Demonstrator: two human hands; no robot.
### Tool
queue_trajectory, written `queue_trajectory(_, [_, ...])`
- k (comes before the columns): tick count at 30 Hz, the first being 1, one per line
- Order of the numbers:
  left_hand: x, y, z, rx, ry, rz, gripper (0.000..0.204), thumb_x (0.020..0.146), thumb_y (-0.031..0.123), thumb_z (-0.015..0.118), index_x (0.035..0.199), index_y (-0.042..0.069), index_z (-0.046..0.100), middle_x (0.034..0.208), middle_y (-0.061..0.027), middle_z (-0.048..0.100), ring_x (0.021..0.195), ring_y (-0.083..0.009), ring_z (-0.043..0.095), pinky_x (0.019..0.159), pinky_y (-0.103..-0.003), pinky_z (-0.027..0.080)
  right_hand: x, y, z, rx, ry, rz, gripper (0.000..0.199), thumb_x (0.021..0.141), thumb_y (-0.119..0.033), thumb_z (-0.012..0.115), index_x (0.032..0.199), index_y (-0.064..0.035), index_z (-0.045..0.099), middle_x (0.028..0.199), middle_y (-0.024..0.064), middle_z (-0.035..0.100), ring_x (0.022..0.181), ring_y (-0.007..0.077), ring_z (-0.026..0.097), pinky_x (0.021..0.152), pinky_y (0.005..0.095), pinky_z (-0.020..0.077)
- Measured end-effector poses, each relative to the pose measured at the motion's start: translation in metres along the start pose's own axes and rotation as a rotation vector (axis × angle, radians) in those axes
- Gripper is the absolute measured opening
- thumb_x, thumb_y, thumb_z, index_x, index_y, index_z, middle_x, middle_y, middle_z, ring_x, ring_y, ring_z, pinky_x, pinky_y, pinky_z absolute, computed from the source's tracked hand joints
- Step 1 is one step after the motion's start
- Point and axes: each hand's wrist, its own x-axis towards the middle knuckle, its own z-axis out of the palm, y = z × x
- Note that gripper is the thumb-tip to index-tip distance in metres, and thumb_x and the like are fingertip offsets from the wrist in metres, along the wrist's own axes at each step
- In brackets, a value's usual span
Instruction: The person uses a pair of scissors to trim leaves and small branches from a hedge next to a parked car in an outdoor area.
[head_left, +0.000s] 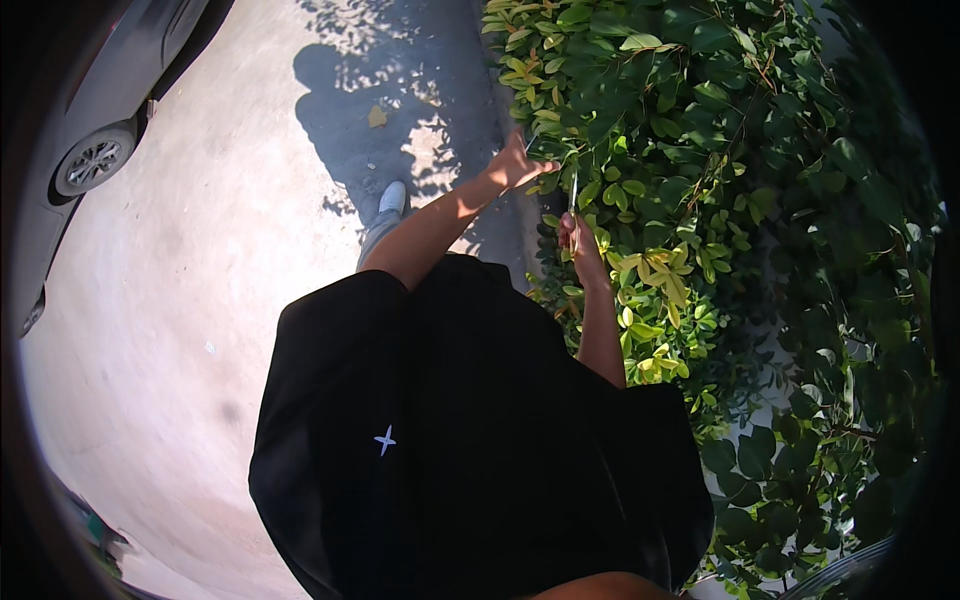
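My right hand [584,244] is closed around the handle of what looks like a pair of scissors [573,192], with the slim metal blade pointing away from me into the foliage. Leafy green shrubs [640,180] surround the blade, and leaves partly hide its tip. Just left of it, my left hand [513,164] reaches to the edge of the bush with its fingers apart. I see nothing held in it, though its fingertips meet the leaves and are hard to make out.
Pale concrete ground [190,330] stretches along the left, with a grey car [85,120] at the far left. A dry leaf [377,116] lies in my shadow near my shoe [392,197]. Dense darker leaves [850,260] fill the right side.
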Motion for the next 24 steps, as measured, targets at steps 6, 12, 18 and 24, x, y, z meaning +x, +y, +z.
queue_trajectory(6, [0.006, 0.051, -0.015, -0.531, -0.504, -0.261, 0.015, 0.09, 0.01, 0.062, 0.081, -0.001, 0.067, 0.068, -0.0042, 0.065, 0.065, -0.0105, 0.06, 0.058, -0.026, 0.047, -0.009, 0.017, -0.03, -0.112, 0.125, 0.074, 0.052, 0.087, -0.06, 0.057, 0.094, -0.0085, 0.055, 0.068, -0.0036, 0.044, 0.06, 0.0076, 0.042, 0.058, 0.0243, 0.0342])
queue_trajectory(12, [0.006, 0.039, -0.062, -0.285, -0.146, -0.249, 0.021, 0.084, 0.021, 0.063, 0.077, 0.001, 0.063, 0.068, -0.0105, 0.063, 0.061, -0.0194, 0.057, 0.058, -0.035, 0.045, -0.003, -0.003, -0.029, -0.069, 0.233, 0.068, 0.035, 0.091, -0.044, 0.057, 0.084, -0.011, 0.05, 0.072, -0.0036, 0.043, 0.065, 0.0087, 0.042, 0.062, 0.0251, 0.0356])
queue_trajectory(18, [0.019, 0.126, -0.093, 0.243, 0.184, -0.157, 0.034, 0.087, 0.029, 0.06, 0.111, 0.006, 0.053, 0.113, -0.0179, 0.06, 0.096, -0.0354, 0.062, 0.079, -0.043, 0.049, -0.007, -0.009, -0.017, 0.339, 0.199, -0.136, 0.028, 0.092, -0.036, 0.058, 0.081, -0.0121, 0.048, 0.073, -0.0034, 0.043, 0.067, 0.0089, 0.044, 0.062, 0.025, 0.037])
queue_trajectory(24, [0.122, 0.126, -0.028, -0.33, 0.154, 0.069, 0.095, 0.071, 0.031, 0.083, 0.142, 0.007, 0.025, 0.115, -0.0193, 0.058, 0.091, -0.0287, 0.063, 0.075, -0.04, 0.051, 0.009, -0.026, 0.017, 0.285, 0.08, -0.25, 0.03, 0.092, -0.041, 0.057, 0.092, -0.0113, 0.053, 0.08, -0.0017, 0.049, 0.071, 0.0097, 0.047, 0.067, 0.0248, 0.0406])
